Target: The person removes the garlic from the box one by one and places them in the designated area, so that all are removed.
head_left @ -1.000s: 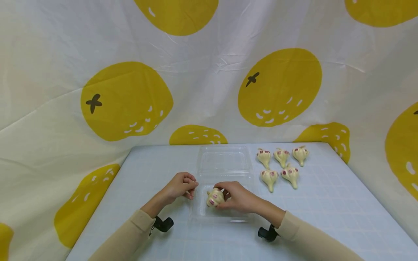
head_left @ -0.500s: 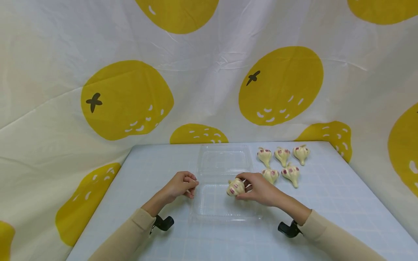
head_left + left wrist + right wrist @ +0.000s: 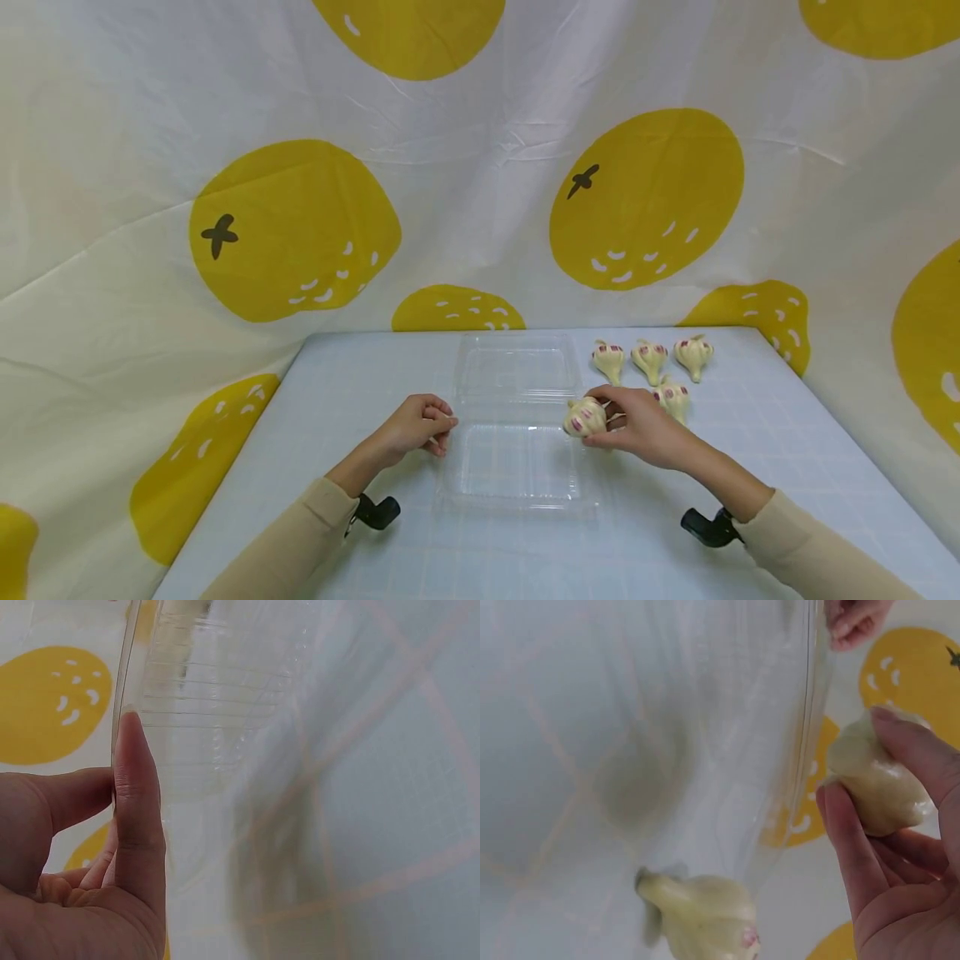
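Note:
A clear plastic clamshell container (image 3: 517, 502) lies with its lid (image 3: 517, 340) folded back behind the base. At the base's left edge my left hand (image 3: 420, 427) pinches the rim between thumb and forefinger, as the left wrist view (image 3: 139, 817) confirms. My right hand (image 3: 645, 425) grips a cream garlic bulb (image 3: 583, 417) with purple patches, held up near the container's right edge. In the right wrist view the thumb and fingers are round that garlic bulb (image 3: 877, 780). Another garlic bulb (image 3: 709, 915) lies below it on the table.
Three garlic bulbs stand in a row at the back right, the middle garlic bulb (image 3: 649, 358) among them. A closer garlic bulb (image 3: 672, 400) is partly covered by my right hand. A lemon-print curtain (image 3: 480, 208) hangs behind the pale checked table (image 3: 787, 467).
My right hand has carried the garlic bulb up out of the container base and to the right, now covering part of the front bulbs. The left hand has stayed at the rim.

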Available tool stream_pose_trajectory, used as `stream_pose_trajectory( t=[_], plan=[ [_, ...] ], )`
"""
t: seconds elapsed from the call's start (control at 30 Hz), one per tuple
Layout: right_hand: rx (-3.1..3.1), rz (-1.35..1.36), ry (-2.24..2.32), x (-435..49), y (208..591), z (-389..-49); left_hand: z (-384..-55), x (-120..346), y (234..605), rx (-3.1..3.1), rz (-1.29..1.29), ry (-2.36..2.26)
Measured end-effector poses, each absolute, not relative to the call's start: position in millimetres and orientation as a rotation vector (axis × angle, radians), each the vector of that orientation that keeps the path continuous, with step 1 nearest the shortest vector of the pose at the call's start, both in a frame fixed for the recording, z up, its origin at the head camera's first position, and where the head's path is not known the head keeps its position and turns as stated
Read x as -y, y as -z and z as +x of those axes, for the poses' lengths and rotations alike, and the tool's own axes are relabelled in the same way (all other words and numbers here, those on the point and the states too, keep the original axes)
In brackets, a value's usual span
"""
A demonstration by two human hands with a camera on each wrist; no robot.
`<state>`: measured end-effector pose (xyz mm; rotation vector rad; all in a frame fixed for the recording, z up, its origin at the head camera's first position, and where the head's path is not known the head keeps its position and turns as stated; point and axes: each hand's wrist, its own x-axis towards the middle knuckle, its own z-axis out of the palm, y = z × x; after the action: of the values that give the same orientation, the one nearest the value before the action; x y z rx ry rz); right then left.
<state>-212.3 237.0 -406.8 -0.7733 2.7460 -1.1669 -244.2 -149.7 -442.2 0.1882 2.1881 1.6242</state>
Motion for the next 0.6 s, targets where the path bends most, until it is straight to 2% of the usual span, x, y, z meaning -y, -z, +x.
stream_pose_trajectory(
  t=[0.6],
  plan=[
    [-3.067, -0.491, 1.024, -332.1, 379.2, -214.4, -245.6, 150.6, 447.8, -2.175, 0.177, -1.646]
  ],
)
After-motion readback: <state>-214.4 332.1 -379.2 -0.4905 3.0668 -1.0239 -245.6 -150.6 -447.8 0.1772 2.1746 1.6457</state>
